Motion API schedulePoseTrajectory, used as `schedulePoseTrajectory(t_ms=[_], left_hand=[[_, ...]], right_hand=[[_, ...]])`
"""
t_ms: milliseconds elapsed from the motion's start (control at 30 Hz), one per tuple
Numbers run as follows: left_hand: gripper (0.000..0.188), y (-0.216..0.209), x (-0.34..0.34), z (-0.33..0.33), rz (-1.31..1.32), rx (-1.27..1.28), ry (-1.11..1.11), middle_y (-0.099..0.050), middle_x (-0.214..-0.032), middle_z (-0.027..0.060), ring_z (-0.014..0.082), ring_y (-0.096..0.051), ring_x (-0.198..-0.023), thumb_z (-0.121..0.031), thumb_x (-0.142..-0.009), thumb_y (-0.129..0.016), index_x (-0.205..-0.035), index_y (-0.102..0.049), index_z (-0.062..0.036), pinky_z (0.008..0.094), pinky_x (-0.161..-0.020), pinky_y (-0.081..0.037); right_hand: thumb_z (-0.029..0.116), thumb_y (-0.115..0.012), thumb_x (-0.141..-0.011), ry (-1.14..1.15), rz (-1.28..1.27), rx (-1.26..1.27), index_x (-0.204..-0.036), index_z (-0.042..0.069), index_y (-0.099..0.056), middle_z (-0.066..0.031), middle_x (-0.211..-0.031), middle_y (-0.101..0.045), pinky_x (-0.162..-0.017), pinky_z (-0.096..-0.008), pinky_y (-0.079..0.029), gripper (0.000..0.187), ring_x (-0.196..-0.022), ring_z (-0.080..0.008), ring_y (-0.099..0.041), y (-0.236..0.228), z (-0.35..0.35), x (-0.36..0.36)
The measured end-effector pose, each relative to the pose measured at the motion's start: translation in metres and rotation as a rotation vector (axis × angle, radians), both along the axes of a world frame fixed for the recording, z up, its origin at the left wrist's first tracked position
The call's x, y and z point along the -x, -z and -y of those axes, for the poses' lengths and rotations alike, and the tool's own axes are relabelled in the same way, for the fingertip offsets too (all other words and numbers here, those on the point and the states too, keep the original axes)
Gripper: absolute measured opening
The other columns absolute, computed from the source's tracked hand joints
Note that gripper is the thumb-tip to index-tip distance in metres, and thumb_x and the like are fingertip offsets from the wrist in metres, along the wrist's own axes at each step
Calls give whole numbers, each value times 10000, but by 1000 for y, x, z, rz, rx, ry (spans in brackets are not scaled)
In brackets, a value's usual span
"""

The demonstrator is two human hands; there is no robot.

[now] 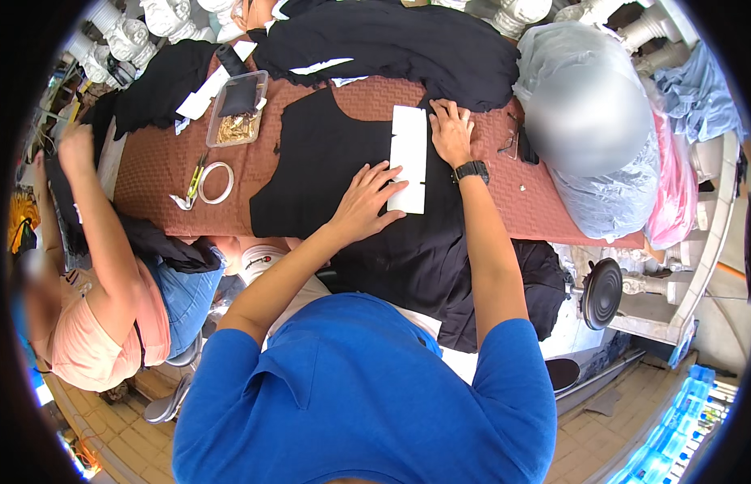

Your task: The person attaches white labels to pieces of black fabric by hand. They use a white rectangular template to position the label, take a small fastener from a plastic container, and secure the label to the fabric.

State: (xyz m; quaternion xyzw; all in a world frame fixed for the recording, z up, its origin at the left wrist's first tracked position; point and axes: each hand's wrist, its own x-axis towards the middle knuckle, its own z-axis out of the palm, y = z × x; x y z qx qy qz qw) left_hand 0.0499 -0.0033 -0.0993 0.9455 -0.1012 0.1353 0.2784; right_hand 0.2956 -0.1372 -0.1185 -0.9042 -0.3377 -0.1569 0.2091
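Head view: a white strip (407, 145) lay over black cloth (319, 161), mid-worktop (545, 202); it seemed light and stiffish, best taken by its long edges, the cloth limp. Left hand (363, 206) and right hand (450, 139) lay spread, grips released. Toward the far left corner, a clear box (212, 119) held gold pieces (236, 129) and a black packet (240, 95).

Bright, fairly even light, src unclear; shadows soft. Brown surface (492, 185) well lit. Black cloth (311, 153) v. dark, folds hard to read; white card (408, 145) nr. blown out. Plastic bag (605, 202) shows pale glints, w/ a big blur patch over its upper pt.; co-worker's head (35, 294) also blurred at L edge. Ctr. sharp. Fisheye distort. bends floor (585, 440) & white rail (717, 250) nr. rim; corners black.
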Motion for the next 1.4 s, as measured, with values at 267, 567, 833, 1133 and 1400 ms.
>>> schedulePoseTrajectory(t_ms=[267, 567, 833, 1133, 1400], left_hand=[[571, 4, -16, 1, 26, -45, -29, -460, -1541, 58, 288, -361, -1469, -360, -912, -717, -1415, -551, -146, 538, -1216, -251], [569, 6, -29, 0, 21, -79, -60, -433, -1571, 43, 269, -346, -1484, -389, -953, -662, -1450, -518, -152, 503, -1225, -249], [578, 6, -32, -2, 20, -77, -74, -433, -1573, 40, 260, -345, -1487, -384, -952, -662, -1461, -514, -154, 498, -1226, -246], [579, 5, -32, -2, 19, -91, -77, -425, -1580, 47, 265, -341, -1489, -401, -963, -641, -1462, -509, -139, 493, -1227, -245], [578, 6, -32, -1, 29, -99, -95, -418, -1584, 50, 264, -336, -1491, -417, -976, -620, -1463, -505, -130, 486, -1225, -251]], right_hand=[[348, -567, -980, 27, -87, -33, -1334, 188, -652, 13, -1350, -536, -985, -529, -395, 398, -1171, -366, -478, 1, -2, -5], [365, -611, -938, 36, -85, -36, -1340, 203, -658, 25, -1348, -540, -996, -514, -393, 436, -1180, -345, -472, 3, -1, -5], [365, -610, -939, 36, -78, -28, -1339, 204, -659, 22, -1348, -540, -998, -526, -394, 434, -1174, -355, -475, 3, 0, -5], [400, -623, -954, 39, -84, -16, -1352, 244, -657, 25, -1349, -539, -1008, -513, -385, 429, -1177, -343, -458, 4, -1, -7], [384, -653, -920, 62, -44, -63, -1277, 219, -707, 29, -1312, -564, -966, -523, -401, 396, -1150, -361, -478, 7, -6, -7]])
